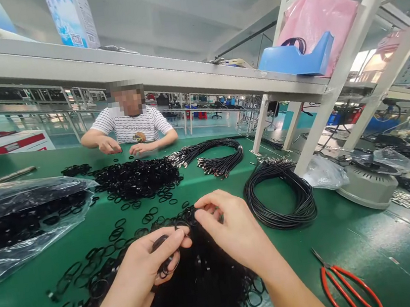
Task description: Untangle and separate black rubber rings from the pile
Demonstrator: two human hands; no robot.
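Observation:
My left hand (146, 270) is closed in a pinch on a few black rubber rings (166, 267) over a big heap of the same rings (202, 288) on the green table (352, 255). My right hand (233, 229) is close beside it, fingers pinched on a black ring at the top of the heap. The two hands nearly touch at the fingertips.
A person in a striped shirt (132, 127) works across the table behind a second ring pile (136, 177). Coiled black cables (284, 193), a bundle of cables (216, 157), a plastic bag of rings (18, 216), red scissors (346, 285), a grey round device (366, 186) and a shelf post (320, 119) stand around.

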